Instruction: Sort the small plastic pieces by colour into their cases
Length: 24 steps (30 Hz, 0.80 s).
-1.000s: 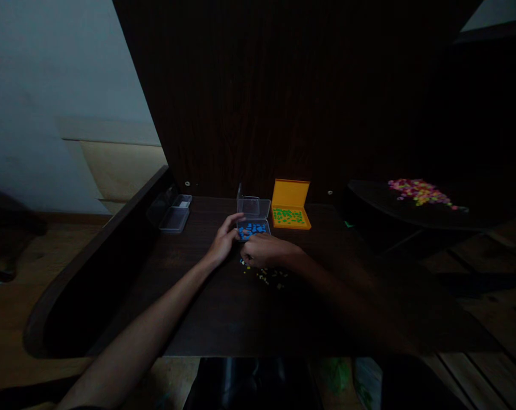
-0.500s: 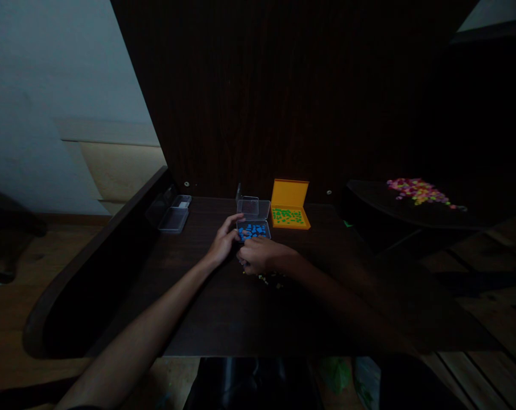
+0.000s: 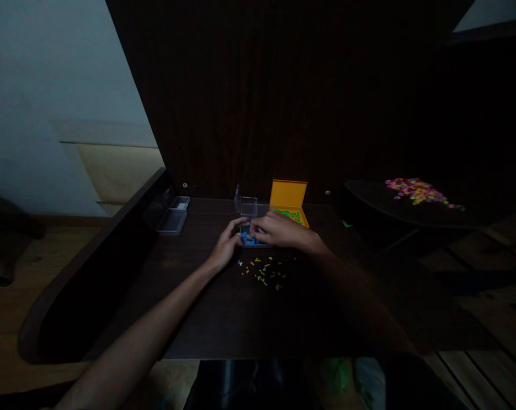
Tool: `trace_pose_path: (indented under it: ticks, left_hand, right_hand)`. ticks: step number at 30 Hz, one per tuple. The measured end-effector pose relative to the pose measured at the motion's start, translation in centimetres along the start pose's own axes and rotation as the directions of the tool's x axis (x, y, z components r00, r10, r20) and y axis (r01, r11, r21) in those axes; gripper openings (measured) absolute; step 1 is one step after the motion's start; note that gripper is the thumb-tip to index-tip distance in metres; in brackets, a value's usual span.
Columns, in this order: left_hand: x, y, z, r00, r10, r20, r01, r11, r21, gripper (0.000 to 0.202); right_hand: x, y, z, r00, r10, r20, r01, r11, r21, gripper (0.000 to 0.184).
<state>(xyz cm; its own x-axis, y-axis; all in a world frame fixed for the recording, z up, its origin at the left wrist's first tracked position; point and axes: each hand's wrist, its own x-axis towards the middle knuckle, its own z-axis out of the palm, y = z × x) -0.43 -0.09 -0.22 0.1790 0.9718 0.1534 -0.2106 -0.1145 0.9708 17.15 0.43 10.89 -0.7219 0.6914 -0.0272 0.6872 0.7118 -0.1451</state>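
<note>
A small clear plastic box [image 3: 250, 207] with blue pieces [image 3: 246, 240] in it sits on the dark table [image 3: 223, 307], its lid standing open. My left hand [image 3: 226, 246] rests against the box's left side, fingers curled on its edge. Over the blue pieces hovers my right hand [image 3: 276, 230], fingers pinched together; what they hold is too small and dark to make out. Several small yellow pieces [image 3: 264, 272] lie loose on the table just in front of the box.
An open orange box [image 3: 288, 200] with green pieces stands right of the clear box. Another clear case [image 3: 173, 217] lies at the table's left edge. A pile of pink and yellow pieces [image 3: 415, 190] sits on a dark surface at the right.
My right hand has moved from the loose yellow pieces up and away over the clear box, uncovering the pieces. My left hand has stayed at the box.
</note>
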Motion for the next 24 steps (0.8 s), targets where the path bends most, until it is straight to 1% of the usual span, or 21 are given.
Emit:
trace_pose_path:
  ticks: [3, 5, 7, 12, 16, 20, 24]
  left_hand:
    - [-0.3, 0.0, 0.4, 1.000, -0.008, 0.015, 0.008, 1.000, -0.019, 0.056]
    - [-0.4, 0.0, 0.5, 1.000, -0.010, 0.017, 0.011, 1.000, -0.017, 0.057]
    - [-0.4, 0.0, 0.5, 1.000, -0.010, 0.017, 0.010, 1.000, -0.010, 0.059]
    - [-0.3, -0.1, 0.4, 1.000, -0.021, 0.019, 0.021, 0.999, -0.025, 0.060]
    - [-0.3, 0.1, 0.5, 1.000, -0.014, 0.014, 0.015, 0.999, -0.035, 0.061]
    - [-0.4, 0.4, 0.5, 1.000, -0.012, 0.003, 0.012, 1.000, -0.029, 0.059]
    - [-0.3, 0.5, 0.4, 1.000, -0.023, 0.008, 0.023, 0.999, -0.043, 0.059]
  right_hand:
    - [0.2, 0.3, 0.8, 0.995, 0.096, -0.032, -0.100, 0.984, -0.150, 0.028]
    - [0.4, 0.1, 1.4, 0.994, 0.107, -0.024, -0.110, 0.970, -0.217, 0.031]
    - [0.7, 0.0, 1.9, 0.996, 0.085, -0.014, -0.086, 0.966, -0.243, 0.032]
    - [0.9, 0.3, 2.4, 0.997, 0.060, -0.046, -0.069, 0.968, -0.242, 0.034]
    - [0.8, 0.3, 2.4, 0.997, 0.075, -0.016, -0.077, 0.966, -0.246, 0.033]
    - [0.7, 0.3, 1.9, 0.997, 0.078, -0.003, -0.076, 0.974, -0.211, 0.031]
    - [0.5, 0.3, 1.0, 0.997, 0.073, -0.013, -0.074, 0.985, -0.153, 0.030]
